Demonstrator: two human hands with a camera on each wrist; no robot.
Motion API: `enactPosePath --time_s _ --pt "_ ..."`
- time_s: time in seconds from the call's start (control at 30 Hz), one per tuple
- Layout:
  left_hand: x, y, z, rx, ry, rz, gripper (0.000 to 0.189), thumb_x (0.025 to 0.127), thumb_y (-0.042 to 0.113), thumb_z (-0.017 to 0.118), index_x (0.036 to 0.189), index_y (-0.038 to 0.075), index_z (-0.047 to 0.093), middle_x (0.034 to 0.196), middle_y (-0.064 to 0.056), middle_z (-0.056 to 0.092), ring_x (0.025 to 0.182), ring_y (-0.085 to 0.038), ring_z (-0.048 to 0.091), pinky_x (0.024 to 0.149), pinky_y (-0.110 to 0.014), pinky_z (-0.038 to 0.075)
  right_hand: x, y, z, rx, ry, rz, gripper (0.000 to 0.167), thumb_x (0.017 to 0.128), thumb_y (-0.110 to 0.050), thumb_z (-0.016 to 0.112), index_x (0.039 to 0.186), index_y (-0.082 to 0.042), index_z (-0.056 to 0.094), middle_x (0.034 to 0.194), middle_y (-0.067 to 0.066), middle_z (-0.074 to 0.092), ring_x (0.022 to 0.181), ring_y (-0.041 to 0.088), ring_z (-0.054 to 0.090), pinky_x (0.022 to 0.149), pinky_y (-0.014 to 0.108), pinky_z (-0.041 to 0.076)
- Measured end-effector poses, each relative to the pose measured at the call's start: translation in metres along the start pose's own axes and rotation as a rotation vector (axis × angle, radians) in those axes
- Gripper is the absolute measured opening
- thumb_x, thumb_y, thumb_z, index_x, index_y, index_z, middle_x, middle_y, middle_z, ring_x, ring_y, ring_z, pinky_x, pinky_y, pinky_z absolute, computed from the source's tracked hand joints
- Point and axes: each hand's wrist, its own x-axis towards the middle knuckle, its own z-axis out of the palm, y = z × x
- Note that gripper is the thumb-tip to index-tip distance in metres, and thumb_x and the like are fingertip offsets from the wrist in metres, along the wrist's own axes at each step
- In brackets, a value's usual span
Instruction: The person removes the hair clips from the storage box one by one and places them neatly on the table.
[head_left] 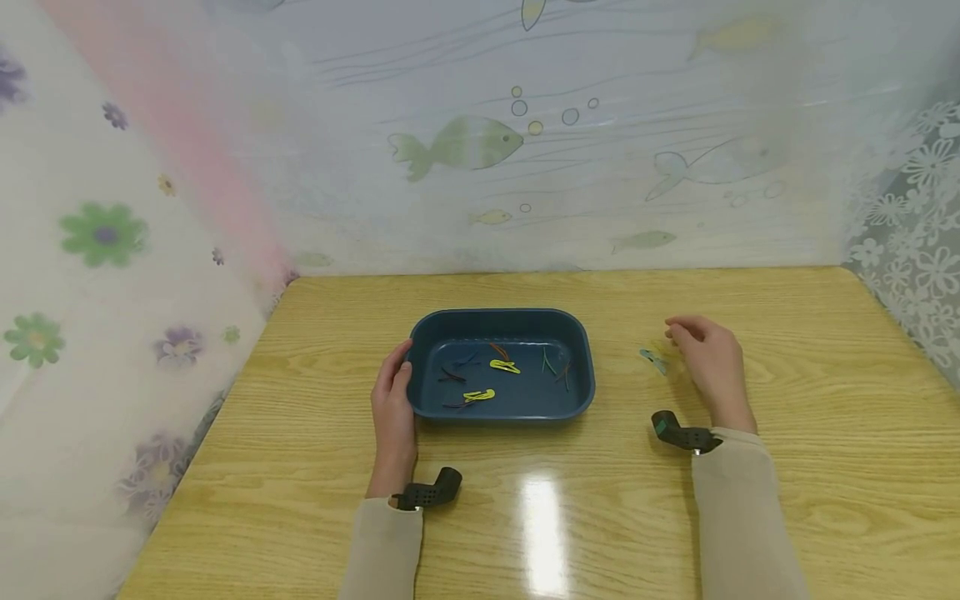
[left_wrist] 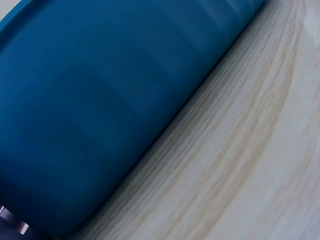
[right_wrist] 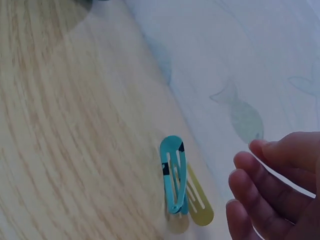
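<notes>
A dark blue tray (head_left: 504, 419) stands on the table. My left hand (head_left: 392, 400) holds its left end, with the thumb at the rim and the fingers against the outer wall. Inside lie a yellow snap hair clip (head_left: 505, 366), another yellow snap clip (head_left: 480, 395) and several thin dark, orange and green pieces. To the tray's right is a teal snap clip (right_wrist: 173, 172), overlapping a yellow-olive clip (right_wrist: 200, 204). Beside these clips, my right hand (head_left: 708, 358) has loosely bent fingers (right_wrist: 270, 195) with nothing between them. The left hand is hidden in the left wrist view.
The wood-grain table (head_left: 300, 475) reaches back to a wall covering (head_left: 585, 217) printed with fish. A flowered covering (head_left: 135, 333) hangs at the left. Black wrist cameras sit at both cuffs, the right camera (head_left: 678, 432) close over the table.
</notes>
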Motion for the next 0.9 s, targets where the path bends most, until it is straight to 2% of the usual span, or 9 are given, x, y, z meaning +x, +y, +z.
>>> enactPosePath --time_s 0.37,0.6,0.9 --pt "0.0 -0.001 -0.001 0.008 -0.002 0.004 0.034 0.096 0.014 0.037 0.127 0.011 0.048 0.13 0.004 0.044 0.122 -0.006 0.034 0.101 -0.027 0.026 -0.001 -0.01 0.004 0.088 -0.059 -0.059 0.051 0.091 -0.048 0.038 0.12 -0.01 0.053 0.107 0.01 0.058 0.093 0.021 0.055 0.082 0.037 0.044" --pt "0.001 -0.001 0.0 0.001 -0.002 0.005 0.033 0.096 0.014 0.037 0.127 0.011 0.048 0.131 0.003 0.044 0.122 -0.006 0.035 0.101 -0.026 0.026 0.001 -0.017 0.004 0.056 -0.126 -0.138 0.057 0.092 -0.05 0.031 0.12 -0.006 0.053 0.104 0.014 0.058 0.091 0.024 0.056 0.08 0.038 0.045" --pt "0.001 -0.001 0.0 -0.001 0.001 0.004 0.033 0.096 0.014 0.038 0.127 0.01 0.048 0.13 0.002 0.045 0.121 -0.007 0.035 0.1 -0.026 0.026 0.001 -0.029 0.008 0.042 -0.165 -0.166 0.057 0.093 -0.049 0.028 0.116 -0.005 0.055 0.103 0.015 0.059 0.09 0.025 0.055 0.079 0.041 0.045"
